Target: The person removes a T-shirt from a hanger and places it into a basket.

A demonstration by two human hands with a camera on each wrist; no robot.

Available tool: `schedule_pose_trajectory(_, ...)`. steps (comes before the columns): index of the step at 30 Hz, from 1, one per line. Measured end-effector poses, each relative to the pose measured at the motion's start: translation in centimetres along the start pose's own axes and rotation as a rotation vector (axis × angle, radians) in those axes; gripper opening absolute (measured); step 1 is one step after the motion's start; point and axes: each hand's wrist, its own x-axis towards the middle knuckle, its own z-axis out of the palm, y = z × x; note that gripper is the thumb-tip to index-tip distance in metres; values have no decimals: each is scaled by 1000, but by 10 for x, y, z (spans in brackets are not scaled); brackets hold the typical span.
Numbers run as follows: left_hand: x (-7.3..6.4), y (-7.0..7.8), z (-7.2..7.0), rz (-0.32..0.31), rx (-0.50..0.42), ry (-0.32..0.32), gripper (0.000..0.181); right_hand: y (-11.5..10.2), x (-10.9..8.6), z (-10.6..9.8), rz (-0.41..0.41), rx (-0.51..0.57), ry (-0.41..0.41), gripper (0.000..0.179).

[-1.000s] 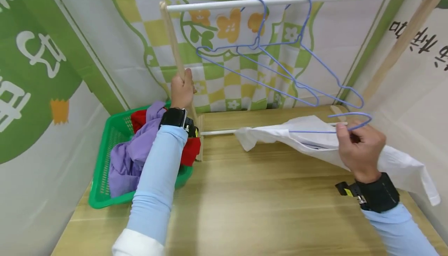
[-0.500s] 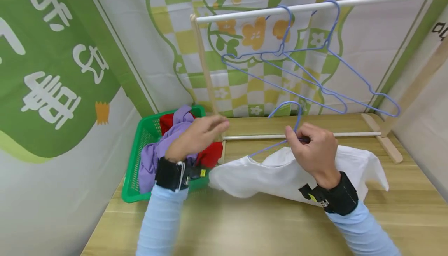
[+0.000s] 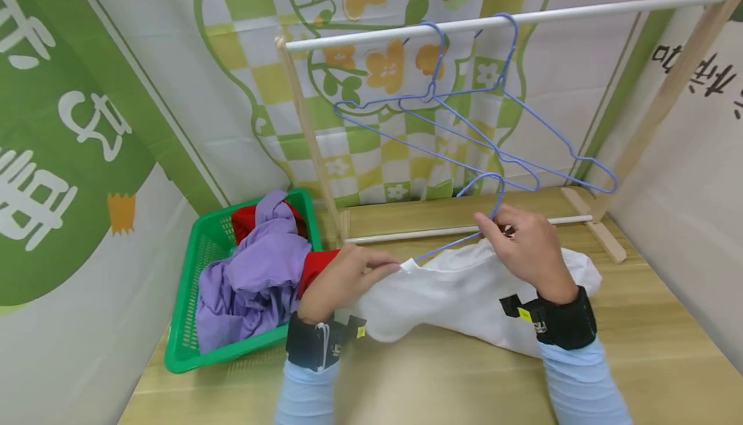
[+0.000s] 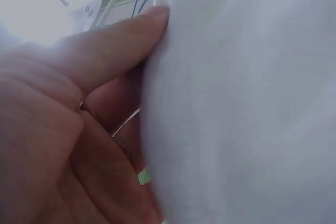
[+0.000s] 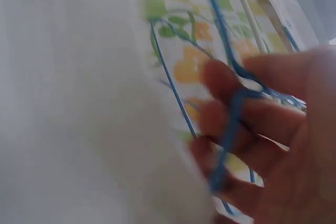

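My right hand (image 3: 531, 247) grips a blue wire clothes hanger (image 3: 502, 191) just below its hook, which points up and curls left. A white garment (image 3: 429, 296) hangs from that hanger, low over the wooden table. In the right wrist view the fingers wrap the hanger's neck (image 5: 227, 140). At the garment's left side, my left hand (image 3: 348, 276) pinches the cloth beside the neckline, where the hanger's left arm goes in. Its thumb (image 4: 126, 45) lies along the cloth edge in the left wrist view, fingers behind. The hanger's lower part is hidden inside the garment.
Behind the hands stands a rack with wooden posts and a white top bar (image 3: 360, 38); two bare blue hangers (image 3: 377, 129) hang there. A lower white bar (image 3: 406, 236) crosses near the table. At left, a green basket (image 3: 178, 328) holds purple cloth (image 3: 249, 283) and red cloth (image 3: 316, 267).
My left hand has let go of the rack's left post and come down to the garment's left side. My right hand has brought the hanger and garment left, its hook turning upright.
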Motion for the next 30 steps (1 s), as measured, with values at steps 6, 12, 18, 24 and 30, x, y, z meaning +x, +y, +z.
schedule_pose_trajectory(6,-7,-6,-7,-45,11,22,19,24,4,-29,84,77,-210,29)
schedule_pose_trajectory(12,-14,-14,-16,2,-16,34,18,47,0,-53,212,98,-283,28)
schedule_pose_trajectory(18,-18,-18,-19,29,-26,32,18,62,-1,-61,242,131,-296,26)
schedule_pose_trajectory(24,0,-14,2,39,-4,53,17,52,2,-43,294,192,-195,28)
schedule_pose_trajectory(30,27,-3,47,43,48,49,18,25,7,-9,192,243,-136,27)
